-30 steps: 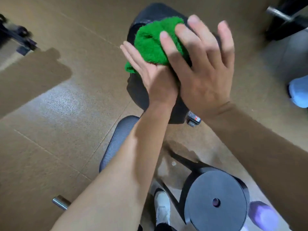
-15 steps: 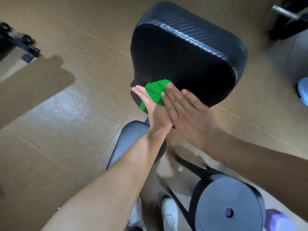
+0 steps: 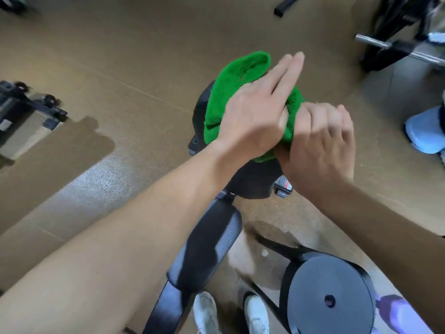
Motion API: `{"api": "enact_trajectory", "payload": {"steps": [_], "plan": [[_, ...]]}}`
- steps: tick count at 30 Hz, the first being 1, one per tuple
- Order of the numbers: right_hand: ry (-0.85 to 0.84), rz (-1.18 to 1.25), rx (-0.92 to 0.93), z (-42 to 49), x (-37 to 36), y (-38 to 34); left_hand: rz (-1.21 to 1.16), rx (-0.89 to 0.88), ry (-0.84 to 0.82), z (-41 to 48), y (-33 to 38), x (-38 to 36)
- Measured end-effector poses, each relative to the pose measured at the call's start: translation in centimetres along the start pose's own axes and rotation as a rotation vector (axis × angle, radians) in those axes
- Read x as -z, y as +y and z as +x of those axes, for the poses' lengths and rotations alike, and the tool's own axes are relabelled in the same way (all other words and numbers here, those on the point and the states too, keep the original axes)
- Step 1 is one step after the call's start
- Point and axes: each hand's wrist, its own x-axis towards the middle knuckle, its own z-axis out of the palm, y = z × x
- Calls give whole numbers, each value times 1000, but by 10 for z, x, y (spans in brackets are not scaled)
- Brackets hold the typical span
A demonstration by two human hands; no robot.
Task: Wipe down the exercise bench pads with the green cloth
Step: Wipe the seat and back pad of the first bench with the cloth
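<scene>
Nearest the camera, at bottom centre, white shoes (image 3: 207,312) stand beside a black weight plate (image 3: 330,300), with the seat pad (image 3: 207,247) just above them. At frame centre the left hand (image 3: 255,114), fingers straight and together, presses the green cloth (image 3: 231,88) onto the back pad (image 3: 250,179). The right hand (image 3: 320,145) curls its fingers round the cloth's right edge. A barbell (image 3: 375,43) lies at upper right.

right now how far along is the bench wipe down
Done: no pad shows a visibly wiped patch, so I cannot tell. In hand: the left hand presses and the right hand grips the green cloth on the upper pad. To do: the lower pad, with no cloth on it.
</scene>
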Motion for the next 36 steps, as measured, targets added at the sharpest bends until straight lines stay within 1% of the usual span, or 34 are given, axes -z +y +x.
{"api": "enact_trajectory", "payload": {"steps": [2, 3, 5, 7, 8, 9, 11, 13, 14, 15, 16, 18, 21, 23, 25, 26, 28, 29, 31, 33, 34, 36], "plan": [[-62, -2, -54, -10, 4, 7, -56, -157, -42, -5, -2, 5], [-100, 25, -89, -7, 8, 6, -40, -209, -46, -7, -13, 4], [-121, 102, -86, 12, 14, -8, 98, -248, -28, -10, -43, 2], [-155, 153, 12, 35, 13, -33, 145, -233, 7, -12, -64, 1], [-212, 156, 61, 47, 11, -46, 106, -198, 26, -12, -71, 2], [-277, 154, 101, 58, 8, -58, 48, -123, 51, -12, -75, 4], [-371, 142, 163, 82, -1, -74, -72, 131, 106, -15, -86, 8], [-375, 142, 246, 100, -6, -83, -180, 363, 126, -19, -99, 10], [-362, 153, 277, 105, -8, -85, -211, 406, 138, -19, -102, 10], [-348, 170, 290, 106, -9, -83, -220, 409, 143, -18, -101, 12], [-336, 195, 279, 102, -11, -79, -196, 390, 133, -17, -96, 13], [-263, 238, 206, 81, -14, -63, -55, 320, 91, -11, -80, 13], [-103, 284, 34, 35, -19, -34, 170, 100, 22, -8, -43, -1], [-35, 367, -57, 10, -23, -21, 233, -17, 16, -9, -18, -16], [77, 472, -143, -10, -32, -14, 236, -80, -6, -8, 0, -27], [99, 538, -181, -20, -38, -12, 250, -109, -27, -9, 8, -31], [46, 714, -292, -37, -48, -12, 321, -192, -79, -10, 19, -42], [-13, 782, -374, -46, -53, -14, 371, -272, -108, -11, 23, -51], [-103, 822, -529, -57, -57, -22, 443, -459, -238, -13, 35, -59], [-72, 907, -608, -60, -52, -29, 495, -607, -282, -10, 36, -54], [-36, 976, -666, -58, -47, -31, 503, -607, -280, -8, 30, -46], [39, 1090, -799, -47, -32, -31, 423, -540, -286, -8, 13, -25]]}}
